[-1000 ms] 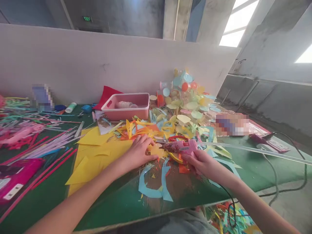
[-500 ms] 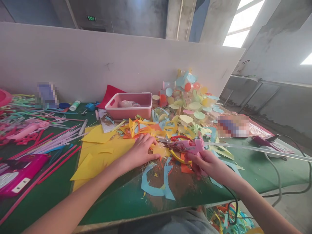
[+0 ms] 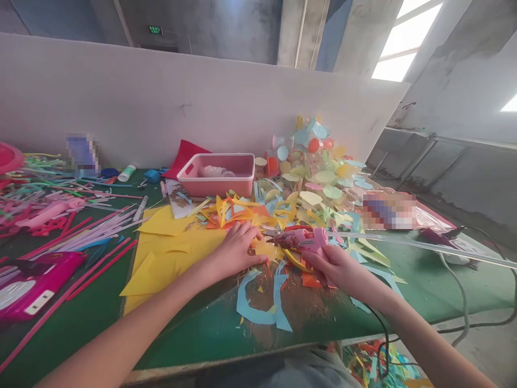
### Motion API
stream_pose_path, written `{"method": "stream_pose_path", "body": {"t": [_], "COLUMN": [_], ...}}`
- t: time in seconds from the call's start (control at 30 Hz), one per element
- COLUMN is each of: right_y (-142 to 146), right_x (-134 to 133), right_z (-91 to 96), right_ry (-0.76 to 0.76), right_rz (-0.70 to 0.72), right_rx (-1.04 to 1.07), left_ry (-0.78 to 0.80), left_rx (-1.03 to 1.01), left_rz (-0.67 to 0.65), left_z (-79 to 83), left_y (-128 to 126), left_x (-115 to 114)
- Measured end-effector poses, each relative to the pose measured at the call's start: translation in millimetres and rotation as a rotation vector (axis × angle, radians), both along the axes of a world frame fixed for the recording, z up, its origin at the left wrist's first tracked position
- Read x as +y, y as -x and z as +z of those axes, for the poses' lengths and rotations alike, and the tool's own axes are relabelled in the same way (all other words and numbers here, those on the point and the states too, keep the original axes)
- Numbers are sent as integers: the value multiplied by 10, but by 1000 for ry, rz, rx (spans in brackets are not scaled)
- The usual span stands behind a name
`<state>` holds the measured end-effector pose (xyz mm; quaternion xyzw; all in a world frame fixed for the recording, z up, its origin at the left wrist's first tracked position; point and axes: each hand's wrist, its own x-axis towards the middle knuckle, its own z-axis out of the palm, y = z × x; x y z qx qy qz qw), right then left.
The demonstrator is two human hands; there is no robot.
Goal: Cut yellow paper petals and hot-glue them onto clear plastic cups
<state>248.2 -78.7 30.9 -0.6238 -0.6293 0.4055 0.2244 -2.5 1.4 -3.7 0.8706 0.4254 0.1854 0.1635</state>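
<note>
The right grip [image 3: 333, 269] is closed around the handle of a pink hot glue gun [image 3: 307, 240], its nozzle aimed left, while the left grip [image 3: 238, 253] lies spread and palm-down, its fingertips [image 3: 252, 233] just beside a translucent yellow disc [image 3: 266, 249]. The step in hand looks like gluing at that disc, though whether the nozzle touches it cannot be told from this view. Keeping the disc steady under the left fingers seems to be what the next move calls for. One long clear glue stick [image 3: 420, 247] runs right from the gun, and one black cord [image 3: 382, 328] drops toward the near edge. One pair of red-handled scissors [image 3: 293, 228] lies just behind the gun, among a heap of coloured paper offcuts [image 3: 246, 215]. Near the hands lie two long pale blue offcuts [image 3: 258, 310], and to the left is a yellow card sheet [image 3: 173, 253]. Farther off on the green worktop [image 3: 68, 339] stand one pink plastic tray [image 3: 214, 183] holding one stack of clear cups [image 3: 214, 171], and a far pile of pastel discs and cups [image 3: 311, 156], too many to count. Bundled pink and red straws [image 3: 81, 231] fill the left side.
</note>
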Motion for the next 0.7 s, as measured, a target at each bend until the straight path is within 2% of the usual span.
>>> {"method": "stream_pose_path", "body": {"t": [0.17,0.43,0.57,0.7], "right_y": [5,-75,-287,-665], "right_x": [8,-13,-42,-121], "right_z": [19,16,68,102], "right_ry": [6,-22,-80,-136], "right_rz": [7,19,-80,-255], "right_rx": [-49,26,45,42], "left_ry": [-5,-9,10,24], "left_rx": [5,-4,4,17], "left_rz": [-2,5,2,7], "left_z": [36,9,16,53], "left_y": [-9,-8,-14,-3], "left_x": [-12,-11,-14,-32]}}
